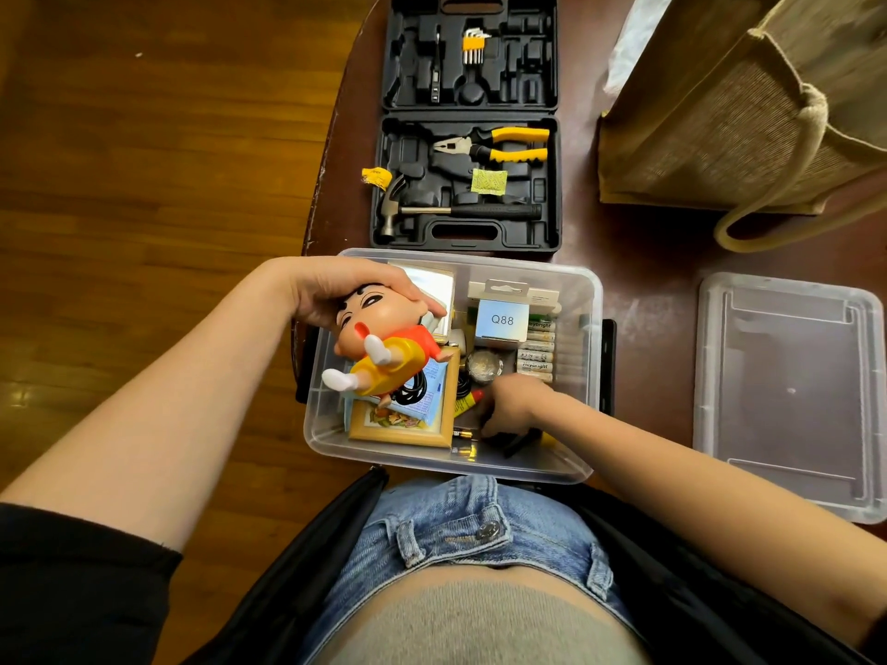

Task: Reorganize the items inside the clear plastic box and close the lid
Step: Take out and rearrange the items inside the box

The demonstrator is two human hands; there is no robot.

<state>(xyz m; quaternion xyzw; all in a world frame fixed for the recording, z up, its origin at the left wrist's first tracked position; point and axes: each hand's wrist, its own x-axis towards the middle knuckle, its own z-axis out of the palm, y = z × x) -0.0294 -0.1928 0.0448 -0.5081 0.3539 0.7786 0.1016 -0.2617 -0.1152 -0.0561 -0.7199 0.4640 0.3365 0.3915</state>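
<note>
A person's left hand [336,290] is gripping a cartoon figure [379,345] by its head over the clear plastic box [583,300], while the right hand [513,407], grip unclear, is reaching among small items; clearing a flat spot first seems wise.

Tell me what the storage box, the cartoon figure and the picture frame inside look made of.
Storage box: clear, slightly frosted plastic; contents show through its walls.
Cartoon figure: glossy moulded plastic or vinyl, judging by highlights on its face.
Picture frame: light wood or wood-look finish; which one cannot be told.

Open black tool case [468,122] beyond; jute bag [739,117] at right
</note>
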